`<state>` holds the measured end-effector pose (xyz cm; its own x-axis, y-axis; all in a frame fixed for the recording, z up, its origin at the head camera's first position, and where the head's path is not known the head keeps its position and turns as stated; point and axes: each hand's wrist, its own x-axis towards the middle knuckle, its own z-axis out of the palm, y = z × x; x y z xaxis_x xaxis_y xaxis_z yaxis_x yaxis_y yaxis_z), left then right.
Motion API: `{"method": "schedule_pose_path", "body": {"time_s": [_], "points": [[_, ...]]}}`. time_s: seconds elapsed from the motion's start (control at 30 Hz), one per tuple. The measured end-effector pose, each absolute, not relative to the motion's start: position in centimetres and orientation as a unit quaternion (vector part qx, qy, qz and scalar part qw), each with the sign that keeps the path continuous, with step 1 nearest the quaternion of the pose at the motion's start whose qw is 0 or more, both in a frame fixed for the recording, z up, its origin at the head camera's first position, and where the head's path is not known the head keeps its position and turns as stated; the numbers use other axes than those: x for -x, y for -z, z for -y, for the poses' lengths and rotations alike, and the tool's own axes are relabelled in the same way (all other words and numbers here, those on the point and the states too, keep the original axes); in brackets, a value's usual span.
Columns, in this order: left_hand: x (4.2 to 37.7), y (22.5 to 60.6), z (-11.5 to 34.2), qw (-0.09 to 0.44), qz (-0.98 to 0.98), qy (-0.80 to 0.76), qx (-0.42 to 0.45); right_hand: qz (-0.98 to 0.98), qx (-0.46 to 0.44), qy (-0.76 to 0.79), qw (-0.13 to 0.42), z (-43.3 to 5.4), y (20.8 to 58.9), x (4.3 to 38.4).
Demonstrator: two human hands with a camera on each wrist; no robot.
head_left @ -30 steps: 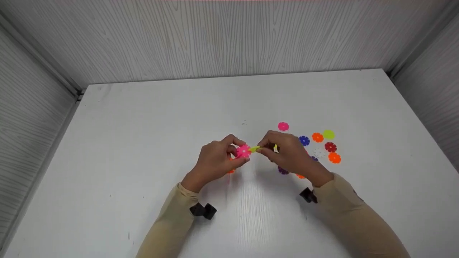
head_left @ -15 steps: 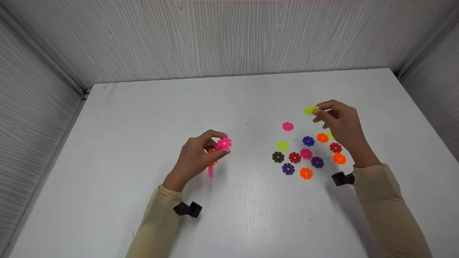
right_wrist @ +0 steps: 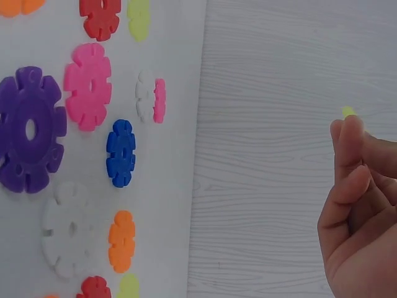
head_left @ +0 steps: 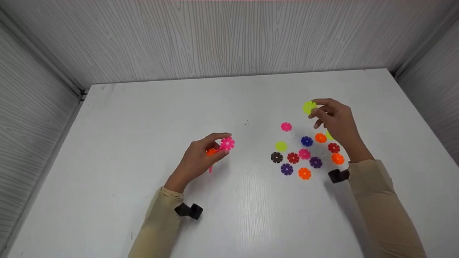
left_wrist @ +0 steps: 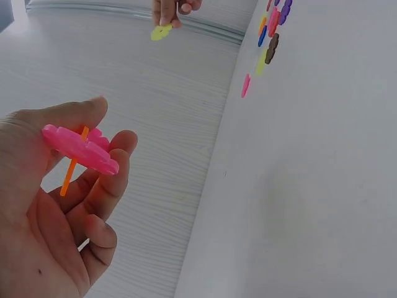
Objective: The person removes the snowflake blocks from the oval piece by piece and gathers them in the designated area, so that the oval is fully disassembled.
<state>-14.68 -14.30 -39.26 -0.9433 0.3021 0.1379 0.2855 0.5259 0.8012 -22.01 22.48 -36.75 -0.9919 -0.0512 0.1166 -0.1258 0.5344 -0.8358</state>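
Note:
My left hand [head_left: 196, 154] holds a small cluster of joined notched plastic discs above the table. A pink disc [head_left: 227, 143] sits between its thumb and forefinger, with an orange disc [head_left: 211, 152] slotted in behind, seen edge-on as an orange strip [left_wrist: 68, 177] in the left wrist view. Another pink piece hangs below, partly hidden by the hand. My right hand [head_left: 340, 122] pinches one yellow notched disc [head_left: 309, 107] by its edge, raised over the far side of the scattered discs. In the right wrist view the fingers hide most of that yellow disc [right_wrist: 348, 112].
Several loose notched discs lie flat at the right of the white table [head_left: 143, 118], among them a black one [head_left: 276, 157], a blue one [head_left: 306, 141] and a purple one [right_wrist: 30, 130]. White discs [right_wrist: 68, 230] blend into the tabletop. A wood-grain panel [head_left: 229, 39] stands behind.
The hands were together with the yellow disc against the pink one; they have since parted, right hand up and rightward, left hand leftward. The yellow disc has turned its face to the head camera.

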Motion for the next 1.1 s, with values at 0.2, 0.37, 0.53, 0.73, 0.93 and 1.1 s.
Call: {"method": "schedule_pose_path", "body": {"time_s": [0.2, 0.37, 0.53, 0.73, 0.93, 1.1], "points": [[14.8, 39.4, 13.7, 0.050, -0.865, -0.470, -0.169, 0.877, -0.060, -0.475, 0.038, -23.0, 37.3, 22.6], [15.1, 39.8, 13.5, 0.030, -0.862, -0.481, -0.158, 0.882, -0.026, -0.468, 0.059, -23.2, 37.7, 23.1], [15.3, 40.0, 13.2, 0.029, -0.854, -0.502, -0.138, 0.890, -0.018, -0.452, 0.059, -23.5, 38.5, 23.7], [15.5, 40.1, 12.9, 0.049, -0.847, -0.512, -0.137, 0.893, -0.008, -0.449, 0.025, -24.0, 38.9, 24.4], [15.5, 40.1, 12.8, 0.068, -0.845, -0.517, -0.116, 0.898, 0.009, -0.438, -0.037, -24.4, 39.1, 25.0], [15.4, 40.0, 12.7, 0.084, -0.842, -0.522, -0.102, 0.900, 0.018, -0.430, -0.071, -24.8, 39.4, 25.4]]}}
